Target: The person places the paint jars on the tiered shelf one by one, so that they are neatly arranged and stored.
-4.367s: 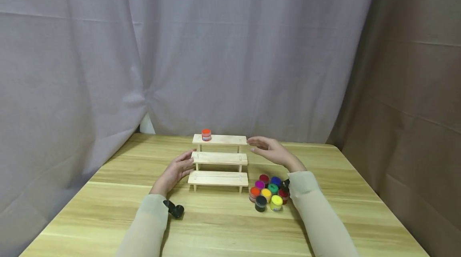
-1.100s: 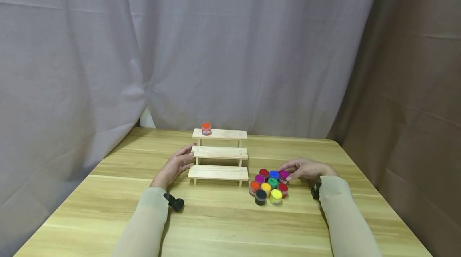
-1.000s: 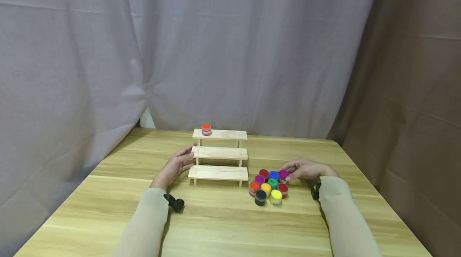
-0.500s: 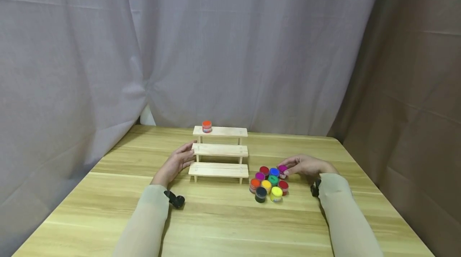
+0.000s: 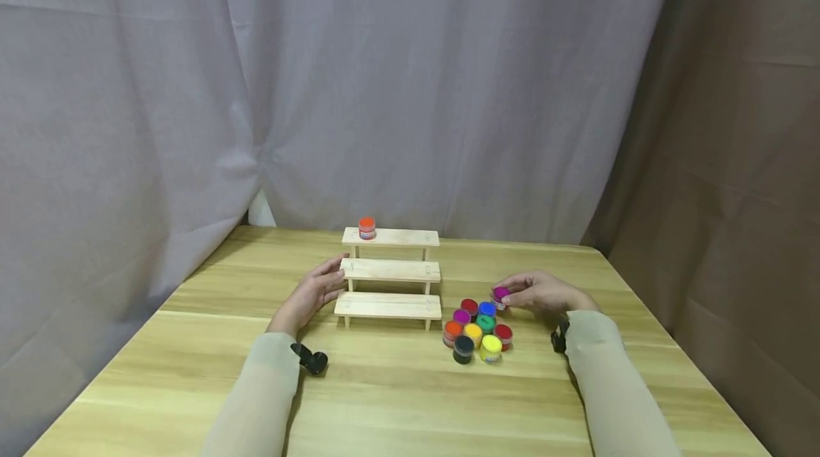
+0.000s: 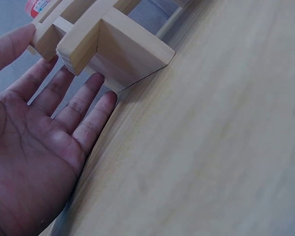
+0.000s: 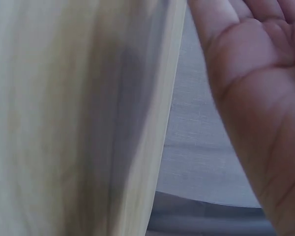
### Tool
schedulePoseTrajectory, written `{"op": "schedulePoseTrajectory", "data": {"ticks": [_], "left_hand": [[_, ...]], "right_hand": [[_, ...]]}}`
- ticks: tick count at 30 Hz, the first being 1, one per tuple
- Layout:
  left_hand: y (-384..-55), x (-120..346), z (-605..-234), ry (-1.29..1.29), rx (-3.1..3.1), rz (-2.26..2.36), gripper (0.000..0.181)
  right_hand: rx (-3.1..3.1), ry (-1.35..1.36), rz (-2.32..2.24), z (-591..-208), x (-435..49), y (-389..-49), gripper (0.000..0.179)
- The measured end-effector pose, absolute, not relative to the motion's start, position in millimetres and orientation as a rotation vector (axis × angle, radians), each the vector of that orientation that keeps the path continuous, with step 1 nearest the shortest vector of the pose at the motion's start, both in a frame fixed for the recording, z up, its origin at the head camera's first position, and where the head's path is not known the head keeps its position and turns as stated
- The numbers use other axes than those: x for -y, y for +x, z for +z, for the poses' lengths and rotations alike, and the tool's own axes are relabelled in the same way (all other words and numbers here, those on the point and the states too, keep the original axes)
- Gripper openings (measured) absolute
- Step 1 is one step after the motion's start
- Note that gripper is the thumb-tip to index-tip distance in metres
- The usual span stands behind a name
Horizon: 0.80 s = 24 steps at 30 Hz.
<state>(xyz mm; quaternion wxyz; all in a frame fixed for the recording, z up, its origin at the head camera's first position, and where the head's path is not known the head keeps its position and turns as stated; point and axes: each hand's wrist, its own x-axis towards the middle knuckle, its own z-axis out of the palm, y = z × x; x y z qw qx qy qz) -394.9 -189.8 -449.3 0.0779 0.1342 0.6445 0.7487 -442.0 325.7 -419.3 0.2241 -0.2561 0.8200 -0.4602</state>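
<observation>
A purple-lidded paint jar (image 5: pixel 500 295) is pinched between the thumb and fingers of my right hand (image 5: pixel 544 293), just behind the jar cluster. The right wrist view shows only the palm; its fingertips and the jar are cut off. My left hand (image 5: pixel 314 295) lies at the left side of a three-step wooden display stand (image 5: pixel 389 305). In the left wrist view its fingers (image 6: pixel 81 101) are extended and spread, with fingertips against or very near the stand's end. One orange paint jar (image 5: pixel 366 229) stands at the left of the top step.
Several paint jars stand in a tight group right of the stand, among them a black jar (image 5: pixel 463 349), a yellow jar (image 5: pixel 490 349), a green jar (image 5: pixel 485 324) and a blue jar (image 5: pixel 487 310). Behind the wooden table (image 5: pixel 384 400) hangs a grey curtain (image 5: pixel 410 87).
My right hand has come from beside the top step to the jars and gripped the purple one. Over the last second that jar has risen slightly and shifted left. The left hand stays put.
</observation>
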Motion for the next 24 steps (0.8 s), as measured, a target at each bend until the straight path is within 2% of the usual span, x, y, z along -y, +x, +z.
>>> {"op": "schedulePoseTrajectory", "data": {"ticks": [24], "left_hand": [[-397.4,189.9,-450.5,0.411,-1.902,2.254,0.066]], "right_hand": [[-2.381,-0.781,-1.399,-406.9,-308.2,-451.1,0.043]]}}
